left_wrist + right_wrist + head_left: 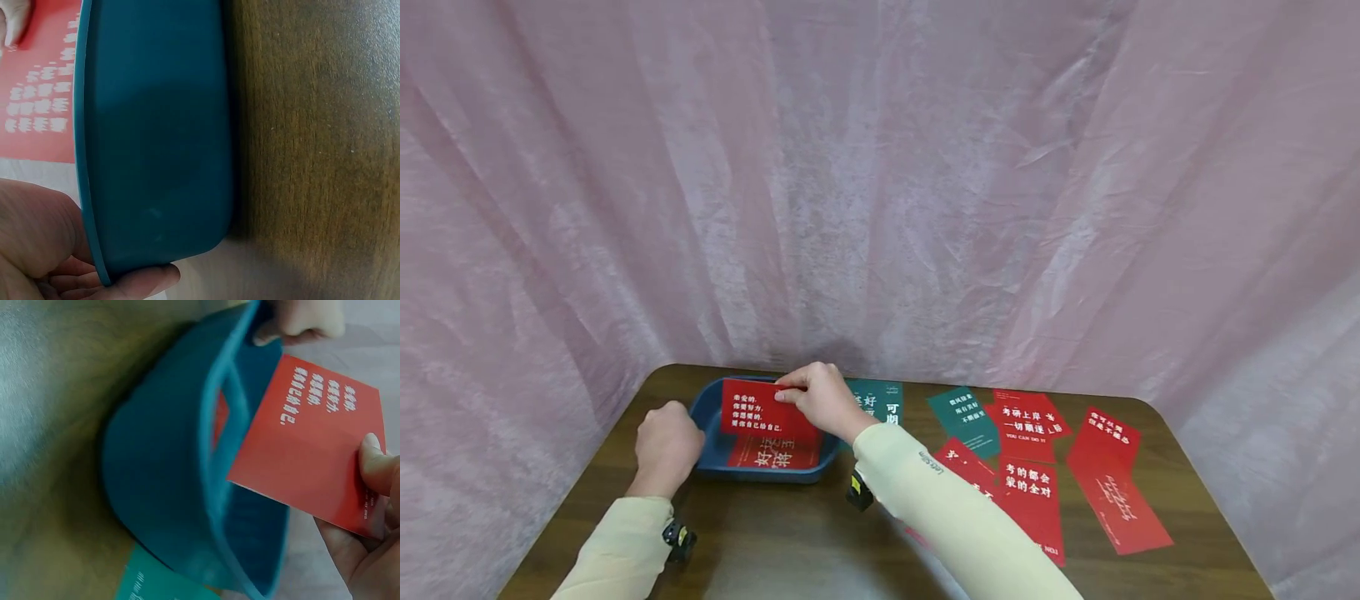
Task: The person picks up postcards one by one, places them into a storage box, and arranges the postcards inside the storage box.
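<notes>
My right hand pinches a red card with white printed characters by its right end, thumb on the printed face. The card is held over a blue plastic basin, tilted above its opening. Another red card lies inside the basin. With my left hand I grip the basin's left end; in the left wrist view its thumb and fingers wrap the rim. The right wrist view shows the held card from the basin's other end.
A green card lies just right of the basin, partly hidden by my right arm. Further right are another green card and several red cards, some overlapping. The wooden table ends at a pink curtain.
</notes>
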`<state>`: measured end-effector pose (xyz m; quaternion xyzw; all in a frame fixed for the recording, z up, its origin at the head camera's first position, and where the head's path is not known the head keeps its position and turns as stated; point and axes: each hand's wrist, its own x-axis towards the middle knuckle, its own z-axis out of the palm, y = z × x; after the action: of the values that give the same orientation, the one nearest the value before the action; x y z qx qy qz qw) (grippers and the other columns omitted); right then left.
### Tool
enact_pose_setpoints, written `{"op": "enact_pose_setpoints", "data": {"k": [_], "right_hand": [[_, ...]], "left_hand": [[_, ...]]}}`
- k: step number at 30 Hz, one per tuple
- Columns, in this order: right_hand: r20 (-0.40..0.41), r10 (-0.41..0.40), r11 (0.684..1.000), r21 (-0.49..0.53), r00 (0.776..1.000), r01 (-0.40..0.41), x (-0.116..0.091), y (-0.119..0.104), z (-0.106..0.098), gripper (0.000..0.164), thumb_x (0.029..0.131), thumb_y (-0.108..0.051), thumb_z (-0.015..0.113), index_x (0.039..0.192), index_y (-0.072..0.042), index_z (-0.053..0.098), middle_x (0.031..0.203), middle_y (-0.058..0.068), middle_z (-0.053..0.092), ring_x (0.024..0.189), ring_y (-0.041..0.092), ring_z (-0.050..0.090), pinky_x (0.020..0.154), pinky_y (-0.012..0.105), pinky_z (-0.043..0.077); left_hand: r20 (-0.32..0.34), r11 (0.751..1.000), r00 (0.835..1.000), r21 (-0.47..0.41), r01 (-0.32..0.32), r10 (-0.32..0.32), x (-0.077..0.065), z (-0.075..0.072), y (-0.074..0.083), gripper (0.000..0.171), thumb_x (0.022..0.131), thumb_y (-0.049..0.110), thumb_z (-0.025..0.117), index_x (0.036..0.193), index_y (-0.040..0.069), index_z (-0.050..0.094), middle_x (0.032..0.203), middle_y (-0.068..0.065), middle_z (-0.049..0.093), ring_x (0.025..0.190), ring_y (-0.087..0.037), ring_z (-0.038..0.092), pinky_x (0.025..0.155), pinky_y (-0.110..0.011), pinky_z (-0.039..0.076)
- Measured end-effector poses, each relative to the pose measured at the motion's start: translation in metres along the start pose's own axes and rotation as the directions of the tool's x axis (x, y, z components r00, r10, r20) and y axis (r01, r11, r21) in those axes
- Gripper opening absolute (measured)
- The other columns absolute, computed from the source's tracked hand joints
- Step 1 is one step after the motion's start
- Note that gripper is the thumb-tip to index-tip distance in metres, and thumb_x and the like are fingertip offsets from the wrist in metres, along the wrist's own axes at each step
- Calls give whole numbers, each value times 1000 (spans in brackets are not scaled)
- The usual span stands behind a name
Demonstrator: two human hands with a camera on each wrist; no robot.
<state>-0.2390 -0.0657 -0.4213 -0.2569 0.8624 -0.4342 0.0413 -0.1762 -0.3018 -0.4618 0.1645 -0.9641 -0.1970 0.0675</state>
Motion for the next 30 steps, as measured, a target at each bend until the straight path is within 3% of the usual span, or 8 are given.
{"op": "enact_pose_setpoints", "data": {"k": [6,17,30], "right_hand": [[62,32,999,-8,998,-31,-3,8,18,22,81,-27,67,103,-25,71,87,-17,62,82,1,52,61,18,45],[127,81,994,-86,989,-70,-8,19,29,18,81,-25,69,99,-23,72,86,-16,63,77,2,53,61,17,45],[89,92,971,-229,992,-70,-7,30,41,28,78,-27,71,106,-22,70,92,-14,62,80,0,52,61,15,43]], "left_hand": [[6,1000,1000,-3,-12,12,-1,-2,1,26,77,15,62,81,-11,58,70,-25,55,55,-32,53,49,-46,47],[31,1000,999,5,9,-9,-1,-4,2,25,78,14,61,80,-10,58,69,-23,55,56,-32,53,49,-45,47],[35,1000,999,18,10,-11,1,-4,2,25,79,14,60,81,-11,58,71,-24,55,56,-32,54,49,-45,48]]}}
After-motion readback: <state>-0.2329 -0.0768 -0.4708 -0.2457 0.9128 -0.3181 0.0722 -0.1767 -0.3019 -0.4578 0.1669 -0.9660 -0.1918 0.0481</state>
